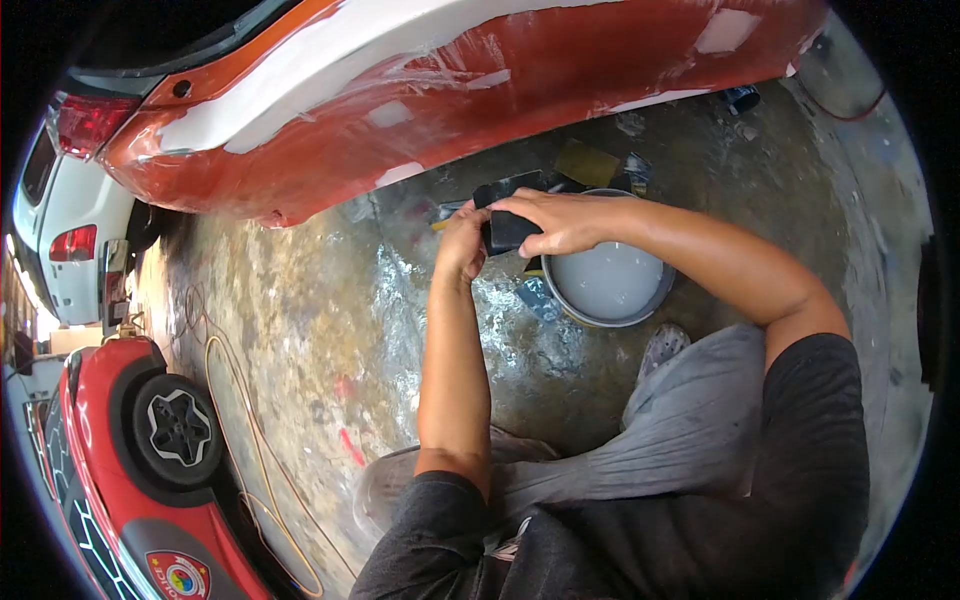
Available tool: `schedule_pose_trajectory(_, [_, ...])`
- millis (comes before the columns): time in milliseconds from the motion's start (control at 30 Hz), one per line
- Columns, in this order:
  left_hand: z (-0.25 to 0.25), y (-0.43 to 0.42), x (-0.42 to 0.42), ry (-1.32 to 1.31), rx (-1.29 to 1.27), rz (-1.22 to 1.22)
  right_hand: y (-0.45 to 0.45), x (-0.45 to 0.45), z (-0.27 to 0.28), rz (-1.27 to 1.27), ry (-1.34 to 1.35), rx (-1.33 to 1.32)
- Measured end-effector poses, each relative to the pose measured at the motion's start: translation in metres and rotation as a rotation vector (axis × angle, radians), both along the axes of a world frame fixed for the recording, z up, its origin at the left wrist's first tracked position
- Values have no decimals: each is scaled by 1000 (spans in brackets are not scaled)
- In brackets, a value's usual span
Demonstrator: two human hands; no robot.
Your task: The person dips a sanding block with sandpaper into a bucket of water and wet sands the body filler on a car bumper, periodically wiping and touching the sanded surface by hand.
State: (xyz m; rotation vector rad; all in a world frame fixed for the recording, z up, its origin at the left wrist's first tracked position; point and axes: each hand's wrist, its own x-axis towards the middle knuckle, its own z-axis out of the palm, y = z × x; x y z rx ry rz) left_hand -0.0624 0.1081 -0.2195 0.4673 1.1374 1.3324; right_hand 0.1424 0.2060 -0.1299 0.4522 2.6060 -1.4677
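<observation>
Both hands are together in front of the car, above the wet floor. My left hand (462,240) is closed with its fingers on the left edge of a black sheet of sandpaper (508,233). From the right, my right hand (562,218) grips the same sheet, thumb below and fingers over the top. The sheet looks folded or bent, and part of it is hidden by the fingers. Right beside my right hand stands a round bucket (665,300) with cloudy greyish water (608,282) in it; my right forearm crosses over its rim.
An orange-red car body (330,165) with white and pale patches spans the top. Several scraps, including a yellowish-brown sheet (586,163), lie behind the bucket. A yellow hose (235,385) runs along the floor near a red car (130,440) at left. A white car (82,205) stands beyond.
</observation>
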Motion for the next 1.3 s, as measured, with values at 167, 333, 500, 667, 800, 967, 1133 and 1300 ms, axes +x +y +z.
schedule_pose_trajectory(167, [-2, -1, 3, -25, 1, 142, 12, -1, -39, -468, 145, 25])
schedule_pose_trajectory(333, [27, -5, 38, -151, 127, -13, 7, -2, -44, -616, 294, 313])
schedule_pose_trajectory(500, [30, 2, 54, -64, 157, 4, -2, 1, -45, -623, 276, 303])
schedule_pose_trajectory(667, [26, 1, 63, -32, 134, 136, -4, 0, -45, -596, 333, 363])
schedule_pose_trajectory(800, [22, 0, 63, -25, 168, 163, -4, 0, -47, -567, 406, 447])
schedule_pose_trajectory(967, [27, -2, 59, 78, 152, 152, -2, 1, -41, -536, 417, 480])
schedule_pose_trajectory(1133, [24, 2, 59, 87, 237, 161, -3, -1, -39, -550, 436, 488])
schedule_pose_trajectory(1300, [23, 1, 61, 119, 238, 175, -3, 1, -37, -556, 433, 495])
